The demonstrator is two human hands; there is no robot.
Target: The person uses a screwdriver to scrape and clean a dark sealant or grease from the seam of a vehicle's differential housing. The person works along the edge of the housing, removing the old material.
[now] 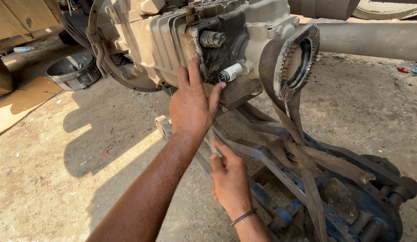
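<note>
Far to your left a round metal pan sits on the dirt ground, well apart from your hands. Moving in, your left hand lies flat against the side of the big tan gearbox housing, fingers spread and straight, gripping nothing; the fingertips point up toward the black, greasy patch on the casing, and the thumb reaches out to the right, just beside the small white cylindrical fitting. That fitting sticks out of the housing towards you, its long axis roughly level and tilted slightly up to the right, so it lies up and right of your left palm, and this hand is clearly the nearer one. Your left forearm runs straight up from the lower left. Below and to the right, your right hand hangs low, curled around a slim metal tool, with a dark band on the wrist. Further right, a worn strap loops through the toothed ring and knots over the blue stand.
</note>
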